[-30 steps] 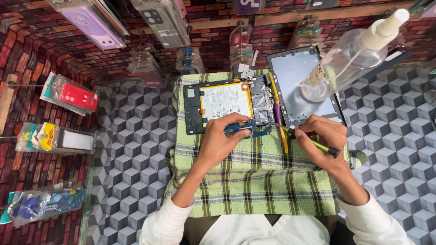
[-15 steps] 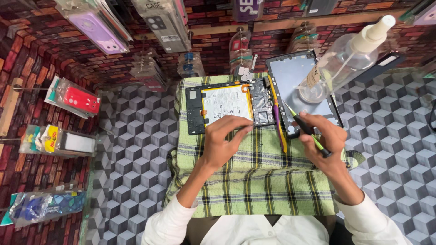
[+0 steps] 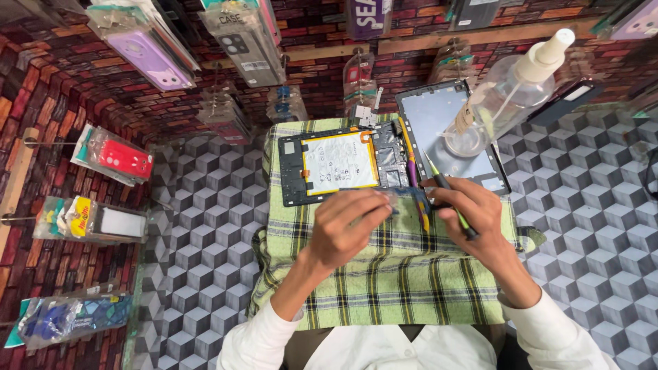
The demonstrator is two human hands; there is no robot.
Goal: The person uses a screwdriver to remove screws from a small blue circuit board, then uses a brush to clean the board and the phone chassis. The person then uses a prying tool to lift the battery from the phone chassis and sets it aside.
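The fingers of the right hand (image 3: 473, 212) are wrapped around a thin green and black tool (image 3: 449, 195), and its pointed tip rests near the edge of the grey tablet screen (image 3: 439, 130). The fingers of the left hand (image 3: 349, 226) are curled around a small bluish see-through piece (image 3: 404, 200), which sits between the two hands, just below the open tablet (image 3: 339, 164). The open tablet lies flat with its white battery showing, right beside the grey screen. Both rest on a green checked cloth (image 3: 384, 281) that covers the middle of the tabletop (image 3: 199, 240), which has a grey cube pattern. A clear spray bottle (image 3: 507, 92) stands on the grey screen. Packets of phone cases (image 3: 123, 157) hang on the brick-pattern wall at the left.
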